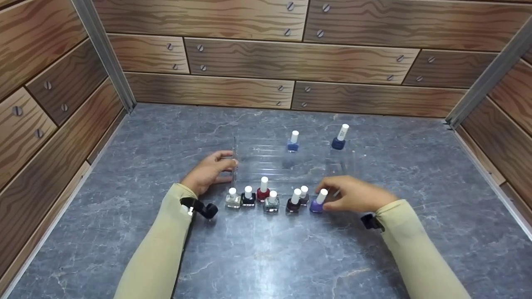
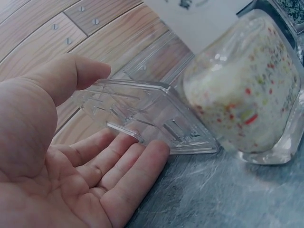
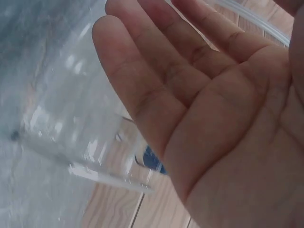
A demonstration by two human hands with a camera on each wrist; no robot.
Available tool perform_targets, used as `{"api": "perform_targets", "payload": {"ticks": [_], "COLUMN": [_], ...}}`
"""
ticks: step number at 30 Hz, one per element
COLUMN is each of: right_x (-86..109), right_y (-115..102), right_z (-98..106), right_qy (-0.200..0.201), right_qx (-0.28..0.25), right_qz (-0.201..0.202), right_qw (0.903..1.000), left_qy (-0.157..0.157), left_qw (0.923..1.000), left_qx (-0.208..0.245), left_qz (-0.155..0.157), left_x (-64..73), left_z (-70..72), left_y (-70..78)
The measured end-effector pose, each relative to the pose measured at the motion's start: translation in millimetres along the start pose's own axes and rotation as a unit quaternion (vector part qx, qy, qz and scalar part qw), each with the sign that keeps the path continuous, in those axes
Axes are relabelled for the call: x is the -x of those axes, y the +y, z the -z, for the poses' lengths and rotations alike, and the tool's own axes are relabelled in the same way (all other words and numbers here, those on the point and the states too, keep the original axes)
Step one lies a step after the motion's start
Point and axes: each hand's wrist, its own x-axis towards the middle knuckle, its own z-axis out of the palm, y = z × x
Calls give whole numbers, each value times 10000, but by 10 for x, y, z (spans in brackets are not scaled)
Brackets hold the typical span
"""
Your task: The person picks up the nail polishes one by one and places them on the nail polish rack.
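A clear plastic stepped display rack stands on the table. My left hand holds its left end, thumb by the upper edge and fingers against the lower side. My right hand is beside a purple nail polish bottle, thumb and index finger apart around its near side. In the right wrist view the fingers look straight. A light blue nail polish bottle and a dark blue one stand upright at the rack's back. A glitter nail polish bottle looms close in the left wrist view.
Along the rack's front, several more nail polish bottles stand in a loose row, among them a red one, a black one and a dark maroon one. Wood-patterned walls enclose the grey marbled table on three sides.
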Motion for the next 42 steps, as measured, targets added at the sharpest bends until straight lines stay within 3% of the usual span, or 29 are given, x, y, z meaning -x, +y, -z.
{"api": "perform_targets", "payload": {"ticks": [4, 14, 42], "right_x": [-69, -107, -107], "right_y": [-25, -31, 38], "right_z": [-62, -105, -87], "right_qy": [-79, 226, 146], "right_qx": [10, 460, -138], "right_qz": [102, 357, 146], "right_qw": [9999, 9980, 9997], "left_qy": [-2, -18, -195], "left_qw": [10000, 10000, 9998], "left_qx": [22, -2, 92], "left_qz": [4, -15, -59], "left_x": [3, 0, -4], "left_z": [3, 8, 35], "left_y": [4, 2, 6]}}
